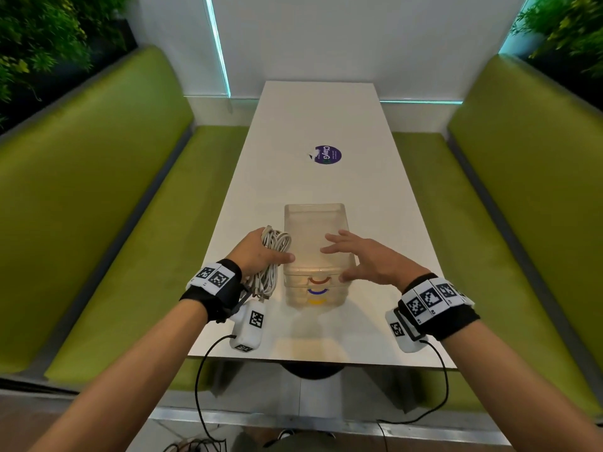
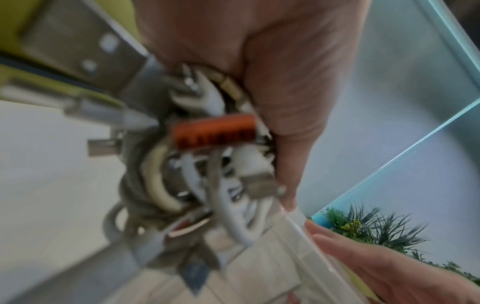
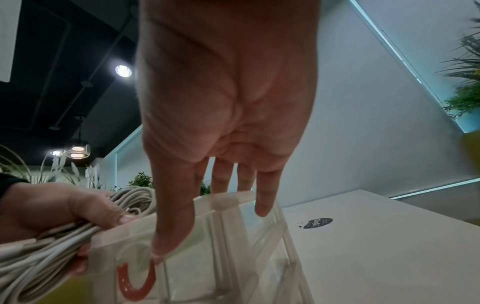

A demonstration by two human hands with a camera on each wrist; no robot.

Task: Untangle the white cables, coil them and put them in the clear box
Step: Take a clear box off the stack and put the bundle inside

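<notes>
My left hand (image 1: 261, 252) grips a coiled bundle of white cables (image 1: 272, 259) just left of the clear box (image 1: 315, 220), its thumb against the box's near left corner. In the left wrist view the cables (image 2: 207, 185) show plugs and an orange clip (image 2: 215, 131) under the left hand (image 2: 272, 92). My right hand (image 1: 355, 256) is spread flat over the box's near end, thumb at the front rim. In the right wrist view the right hand (image 3: 223, 144) has straight fingers; the thumb touches the clear box (image 3: 233, 246) at its rim. The left hand (image 3: 59, 207) holds the cables (image 3: 52, 242) beside it.
The box stands on stacked clear boxes with orange, blue and yellow handles (image 1: 316, 290), on a long white table (image 1: 375, 207). A round purple sticker (image 1: 327, 154) lies farther along the table. Green bench seats (image 1: 114, 207) flank both sides.
</notes>
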